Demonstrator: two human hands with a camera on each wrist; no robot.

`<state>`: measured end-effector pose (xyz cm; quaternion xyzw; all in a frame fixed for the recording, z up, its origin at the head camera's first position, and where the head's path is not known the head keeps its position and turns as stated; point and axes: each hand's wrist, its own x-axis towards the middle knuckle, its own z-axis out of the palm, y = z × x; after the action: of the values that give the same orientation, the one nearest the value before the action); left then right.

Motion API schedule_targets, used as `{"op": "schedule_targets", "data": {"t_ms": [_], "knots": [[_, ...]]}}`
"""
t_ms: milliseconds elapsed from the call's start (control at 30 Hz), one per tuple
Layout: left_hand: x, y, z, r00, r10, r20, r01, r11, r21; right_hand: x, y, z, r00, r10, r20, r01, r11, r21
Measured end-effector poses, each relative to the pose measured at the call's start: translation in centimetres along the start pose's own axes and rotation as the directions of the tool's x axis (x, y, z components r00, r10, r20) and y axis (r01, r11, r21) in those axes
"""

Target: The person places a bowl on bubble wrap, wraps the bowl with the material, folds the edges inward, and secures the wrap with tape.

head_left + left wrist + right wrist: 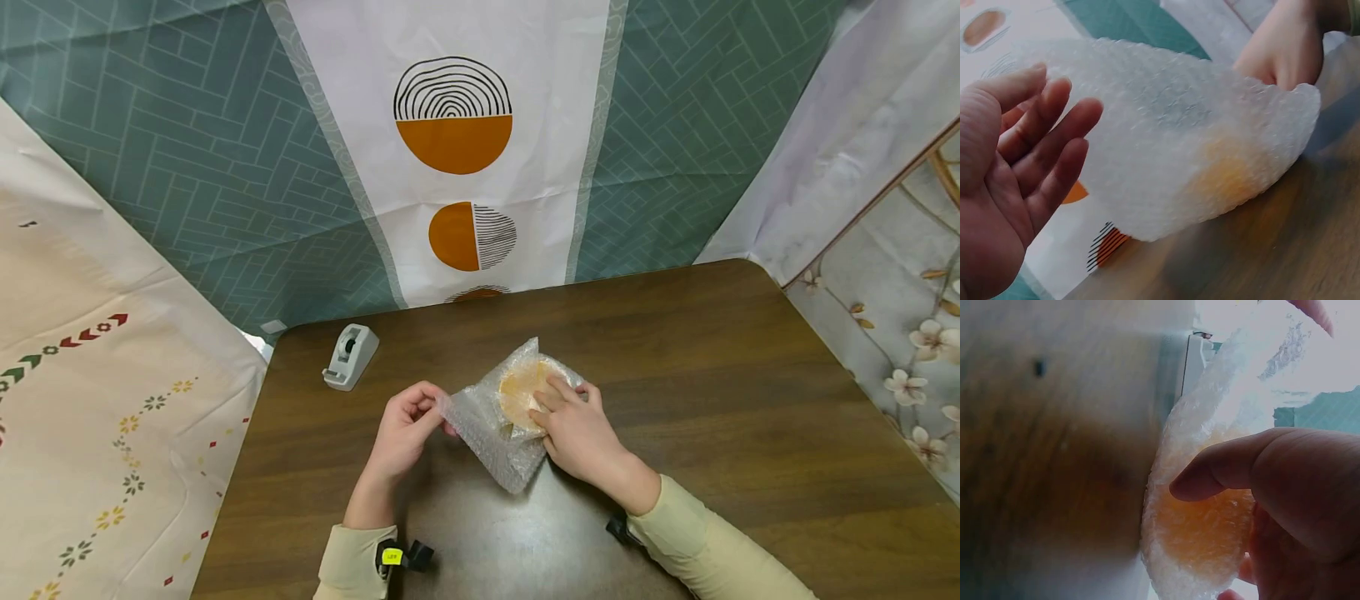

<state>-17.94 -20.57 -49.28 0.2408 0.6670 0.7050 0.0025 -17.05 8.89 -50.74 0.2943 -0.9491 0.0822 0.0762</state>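
Note:
A sheet of bubble wrap (491, 437) lies partly folded around a round, yellow-orange and whitish object (517, 393) on the table. Its exact kind is blurred by the wrap. My left hand (405, 429) pinches the sheet's raised left edge between thumb and fingers. In the left wrist view the lifted bubble wrap (1147, 137) spreads beyond the fingertips, with the object showing as a yellow blur. My right hand (585, 437) holds the wrapped object from the right, fingers spread over its top. The right wrist view shows the thumb (1210, 472) pressing its near side; the other fingers are partly hidden.
A grey-white tape dispenser (351, 358) stands near the back left corner of the brown wooden table (712, 375). Patterned cloths hang behind the table and at both sides. Wrist straps with small black devices (405, 556) sit at the sleeves.

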Motion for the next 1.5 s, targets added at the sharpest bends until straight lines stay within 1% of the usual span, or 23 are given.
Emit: {"op": "schedule_targets", "data": {"t_ms": [133,300,433,500,567,667,733,867,1000,1167,1367,1433,1500], "knots": [[0.5,-0.2,0.9,0.999,-0.012,-0.03,0.014,0.999,0.046,0.1,0.1,-0.1,1.0,0.001,0.017,-0.001,1.0,-0.002],[1.1,-0.2,1.9,0.999,-0.04,-0.033,0.043,0.996,0.082,0.1,0.1,-0.2,1.0,-0.001,0.025,0.0,1.0,0.02],[1.6,-0.3,2.8,0.997,-0.067,-0.025,0.07,0.993,0.097,0.2,0.1,-0.1,1.0,-0.003,0.025,0.003,1.0,0.017],[1.8,-0.4,3.3,0.997,-0.075,-0.021,0.077,0.99,0.121,0.2,0.1,-0.1,1.0,-0.007,0.029,0.007,1.0,0.014],[2.1,-0.5,3.7,0.997,-0.073,-0.022,0.075,0.986,0.146,0.3,0.1,-0.2,0.999,-0.011,0.03,0.011,1.0,0.015],[2.4,-0.8,4.2,0.998,-0.049,-0.037,0.055,0.983,0.177,0.3,0.3,-0.3,0.999,-0.016,0.041,0.015,1.0,0.023],[2.7,-1.1,4.5,0.999,-0.032,-0.044,0.04,0.982,0.186,0.4,0.5,-0.4,0.999,-0.022,0.046,0.021,0.999,0.027],[3.1,-1.8,5.1,0.999,-0.024,-0.045,0.033,0.976,0.216,0.4,1.2,-0.5,0.997,-0.048,0.065,0.045,0.998,0.046],[3.3,-2.3,5.6,0.998,-0.049,-0.035,0.057,0.958,0.28,0.5,2.0,-0.7,0.992,-0.089,0.087,0.083,0.994,0.069],[3.3,-2.9,6.1,0.997,-0.077,-0.015,0.077,0.918,0.388,0.6,3.1,-1.3,0.984,-0.138,0.112,0.122,0.983,0.136],[3.3,-3.4,6.9,0.998,-0.06,-0.006,0.055,0.869,0.492,0.7,4.6,-2.5,0.967,-0.236,0.095,0.206,0.947,0.247],[3.3,-3.5,7.1,0.999,-0.052,-0.006,0.048,0.862,0.505,0.8,5.2,-3.0,0.963,-0.255,0.086,0.222,0.934,0.28],[3.3,-3.7,7.3,0.999,-0.04,-0.009,0.039,0.859,0.511,0.7,5.7,-3.6,0.966,-0.25,0.066,0.219,0.928,0.302]]}}
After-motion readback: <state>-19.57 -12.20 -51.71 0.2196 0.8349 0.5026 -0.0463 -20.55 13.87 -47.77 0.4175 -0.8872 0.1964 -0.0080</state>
